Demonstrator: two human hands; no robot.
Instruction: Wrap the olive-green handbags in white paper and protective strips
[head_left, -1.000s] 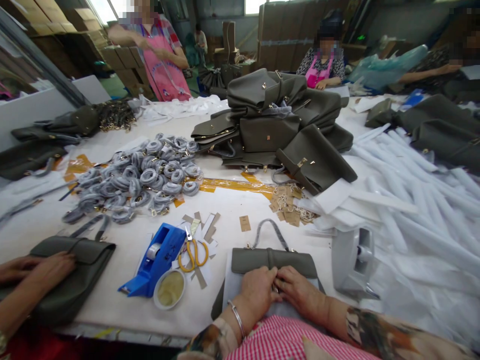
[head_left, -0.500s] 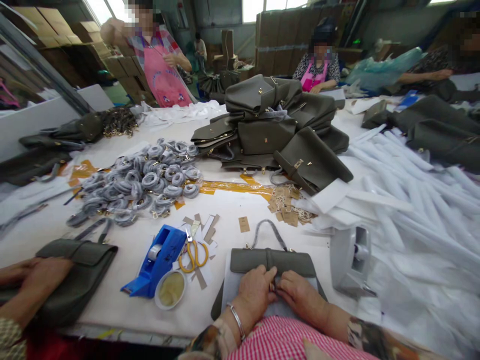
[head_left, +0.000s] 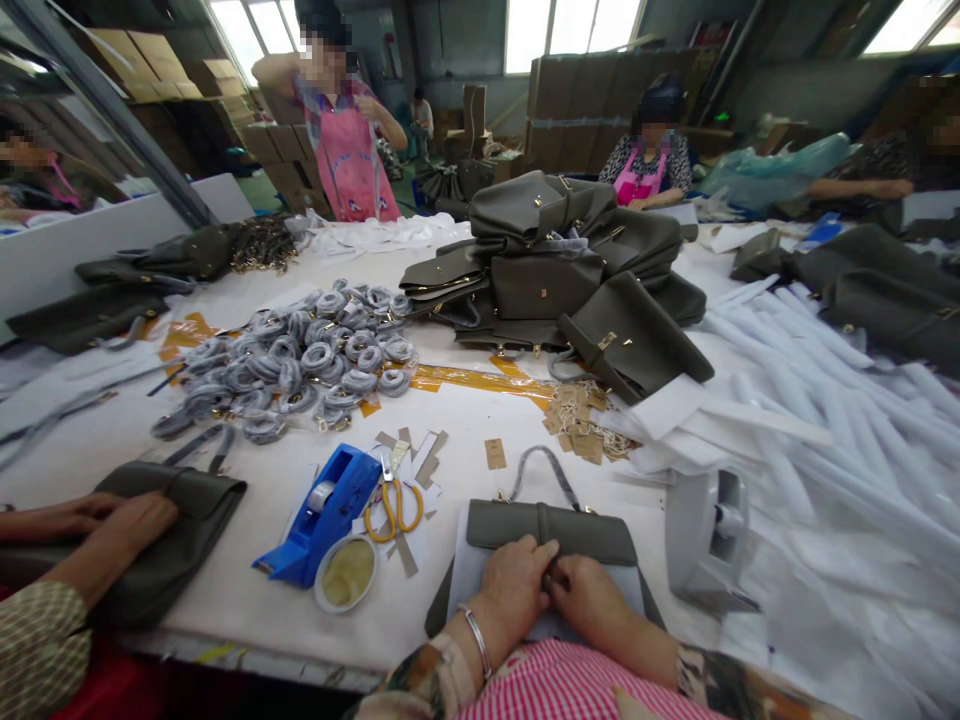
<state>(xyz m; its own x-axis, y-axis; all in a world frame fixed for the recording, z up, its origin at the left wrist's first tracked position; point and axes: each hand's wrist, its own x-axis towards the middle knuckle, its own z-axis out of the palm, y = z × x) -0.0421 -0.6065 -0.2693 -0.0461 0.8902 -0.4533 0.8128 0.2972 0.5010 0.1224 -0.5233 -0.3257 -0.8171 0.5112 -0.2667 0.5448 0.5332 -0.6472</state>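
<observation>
An olive-green handbag (head_left: 551, 530) lies in front of me, its wrapped top handle (head_left: 546, 462) standing up and pale sheeting over its front below the flap. Over the middle of that front, my left hand (head_left: 516, 582) is closed with bent fingers at the flap's strap. Opposite it, my right hand (head_left: 592, 598) pinches at the same place, its fingertips meeting the left ones. The strap's end is mostly hidden between them.
Left of the bag are yellow-handled scissors (head_left: 392, 508), a blue tape dispenser (head_left: 322, 520) and a small bowl (head_left: 346, 575). A grey dispenser (head_left: 705, 540) stands right. Beyond are wrapped straps (head_left: 289, 350) and piled handbags (head_left: 547, 285). A co-worker's hands (head_left: 135, 525) work on a bag at left.
The view has tilted up and shifted slightly left. My hands stay at the handbag's strap, and the right fingers have curled in closer to the left. The co-worker's hands at left have shifted slightly.
</observation>
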